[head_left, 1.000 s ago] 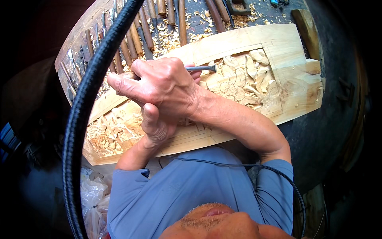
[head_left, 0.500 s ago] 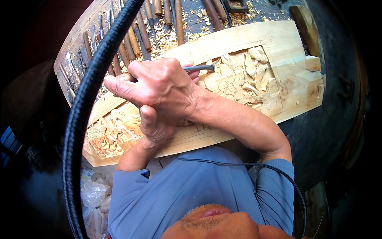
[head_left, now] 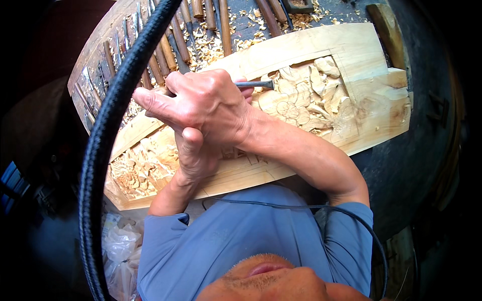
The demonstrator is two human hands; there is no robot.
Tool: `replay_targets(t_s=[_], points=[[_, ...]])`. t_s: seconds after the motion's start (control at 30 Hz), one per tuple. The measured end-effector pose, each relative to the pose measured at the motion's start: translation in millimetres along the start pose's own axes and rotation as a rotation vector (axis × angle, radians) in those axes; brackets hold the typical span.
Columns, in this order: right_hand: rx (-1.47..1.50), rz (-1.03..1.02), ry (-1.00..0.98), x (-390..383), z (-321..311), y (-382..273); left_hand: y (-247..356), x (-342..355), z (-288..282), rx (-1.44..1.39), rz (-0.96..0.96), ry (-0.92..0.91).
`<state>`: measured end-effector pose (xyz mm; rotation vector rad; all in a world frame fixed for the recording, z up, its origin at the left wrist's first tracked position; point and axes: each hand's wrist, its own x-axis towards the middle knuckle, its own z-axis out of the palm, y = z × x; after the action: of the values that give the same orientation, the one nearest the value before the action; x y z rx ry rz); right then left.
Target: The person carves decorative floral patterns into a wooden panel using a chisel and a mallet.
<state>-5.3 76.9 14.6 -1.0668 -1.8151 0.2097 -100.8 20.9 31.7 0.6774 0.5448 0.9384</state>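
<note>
A pale wooden panel (head_left: 301, 40) lies slantwise before me, with a recess of carved leaves and a pencilled flower (head_left: 291, 111). Crossing over to the left, my right hand (head_left: 206, 100) is closed round the handle of a carving chisel (head_left: 258, 84). The chisel lies nearly level, its flared steel tip pointing right, at the recess's upper edge by the leaves. Beneath my right hand is my left hand (head_left: 193, 155), mostly covered. Its thumb points up, and its fingertips show curled round the chisel's shank. The handle is largely hidden by my right hand.
Several wooden-handled carving tools (head_left: 178, 37) lie in a row along the far side of the bench, among wood shavings (head_left: 206, 52). A wooden block (head_left: 386, 35) stands at the far right. A thick black braided cable (head_left: 98, 145) crosses the view's left side.
The chisel's tip has shifted slightly right along the recess, both hands with it. My left thumb has moved a little up and right, closer under my right hand.
</note>
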Motion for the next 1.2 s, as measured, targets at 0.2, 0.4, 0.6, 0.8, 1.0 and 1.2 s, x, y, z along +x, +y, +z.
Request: replay_targets(t_s=[0.2,0.4,0.6,0.8,1.0,1.2], points=[[0.068,0.016,0.024,-2.3,-8.1,-2.5,2.3,-0.8,1.8,0.276,-0.086,0.109],[0.089,0.018,0.031,-6.0,-11.3,-1.7,5.9,-3.7,0.7,0.316,-0.165,0.103],[0.076,-0.006,0.042,-5.9,-12.2,-0.6,2.2,-3.9,0.5,0.273,-0.134,0.117],[0.144,-0.043,0.022,-10.3,-16.1,-5.5,-11.4,-13.2,8.3,0.214,-0.039,0.130],[0.030,-0.192,-0.023,-6.5,-30.2,-12.1,-12.4,-7.6,-1.3,0.283,-0.037,0.058],[0.025,-0.239,-0.117,-0.9,-32.1,-12.1,-3.1,-8.4,-2.7,0.349,-0.084,0.025]])
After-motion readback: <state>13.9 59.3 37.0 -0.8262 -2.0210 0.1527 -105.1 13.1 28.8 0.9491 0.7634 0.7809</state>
